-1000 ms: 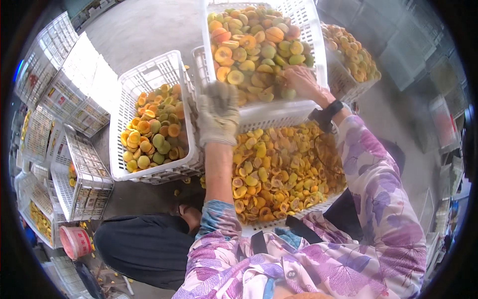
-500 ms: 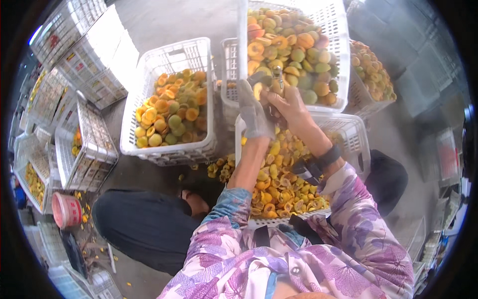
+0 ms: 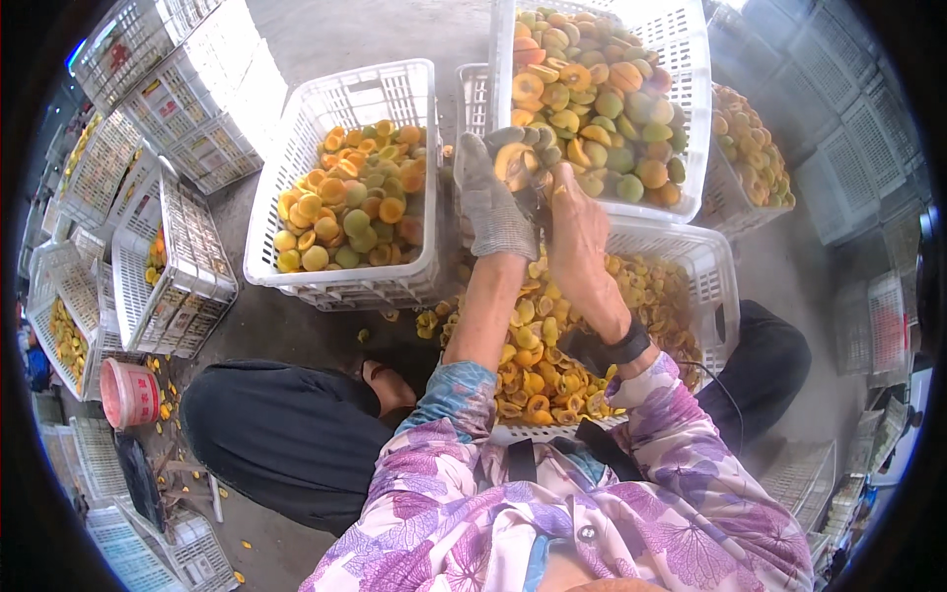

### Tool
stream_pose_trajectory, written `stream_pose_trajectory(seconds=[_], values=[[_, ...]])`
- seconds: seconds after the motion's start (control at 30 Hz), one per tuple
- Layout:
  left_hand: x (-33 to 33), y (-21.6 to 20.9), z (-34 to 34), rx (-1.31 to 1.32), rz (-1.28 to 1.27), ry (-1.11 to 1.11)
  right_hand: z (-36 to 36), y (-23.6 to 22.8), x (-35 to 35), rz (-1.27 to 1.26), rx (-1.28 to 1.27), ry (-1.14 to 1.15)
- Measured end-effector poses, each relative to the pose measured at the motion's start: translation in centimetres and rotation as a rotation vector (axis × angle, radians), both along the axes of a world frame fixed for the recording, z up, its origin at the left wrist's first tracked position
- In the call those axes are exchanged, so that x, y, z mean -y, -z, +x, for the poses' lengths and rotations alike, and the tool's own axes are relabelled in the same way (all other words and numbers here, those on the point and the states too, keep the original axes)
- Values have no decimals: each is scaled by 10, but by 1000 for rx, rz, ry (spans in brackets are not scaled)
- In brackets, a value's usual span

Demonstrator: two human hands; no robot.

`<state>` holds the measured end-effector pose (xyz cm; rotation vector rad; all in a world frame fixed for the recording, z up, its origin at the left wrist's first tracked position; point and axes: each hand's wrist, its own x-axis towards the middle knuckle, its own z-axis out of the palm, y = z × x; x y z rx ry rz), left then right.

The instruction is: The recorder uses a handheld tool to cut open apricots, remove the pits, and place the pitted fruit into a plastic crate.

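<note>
My left hand [image 3: 498, 207], in a grey knit glove, curls its fingers round a cut yellow peach half [image 3: 514, 166], its hollow turned up. Close against it, my bare right hand [image 3: 580, 232] is closed on a metal hand tool [image 3: 539, 200], mostly hidden between the hands. Just past my hands is a tilted white crate [image 3: 696, 118] of whole and halved peaches [image 3: 617, 109]. Below my forearms, another white crate [image 3: 725, 286] holds many small yellow fruit pieces [image 3: 538, 355].
Left of my hands stands a white crate [image 3: 266, 232] of halved peaches. A further full crate [image 3: 730, 212] is at the right. Stacked crates [image 3: 202, 109] and a pink bucket [image 3: 129, 393] lie along the left. Fruit scraps are scattered on the floor by my legs.
My right hand has turned more upright and the tool's metal end no longer shows above it. The peach half in my left hand now faces up. The whole view has shifted slightly.
</note>
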<state>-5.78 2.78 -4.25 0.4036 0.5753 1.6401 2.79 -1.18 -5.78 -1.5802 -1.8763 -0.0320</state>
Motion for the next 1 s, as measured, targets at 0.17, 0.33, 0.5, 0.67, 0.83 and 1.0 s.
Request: stream_pose_trajectory(seconds=[0.17,0.33,0.5,0.67,0.83,1.0], values=[[2,-4,2,136,-51,107,0,16,2,75,-39,-18],[3,0,-1,192,-126,78,8,16,6,32,-39,-148],[2,16,-5,254,-105,148,20,-2,9,-66,-61,-297],[-4,20,-1,265,-15,47,30,1,1,-314,-97,-365],[12,16,11,-138,77,-100,50,3,24,5,-11,-491],[16,46,10,21,-225,82,23,-47,38,-668,-252,-248]])
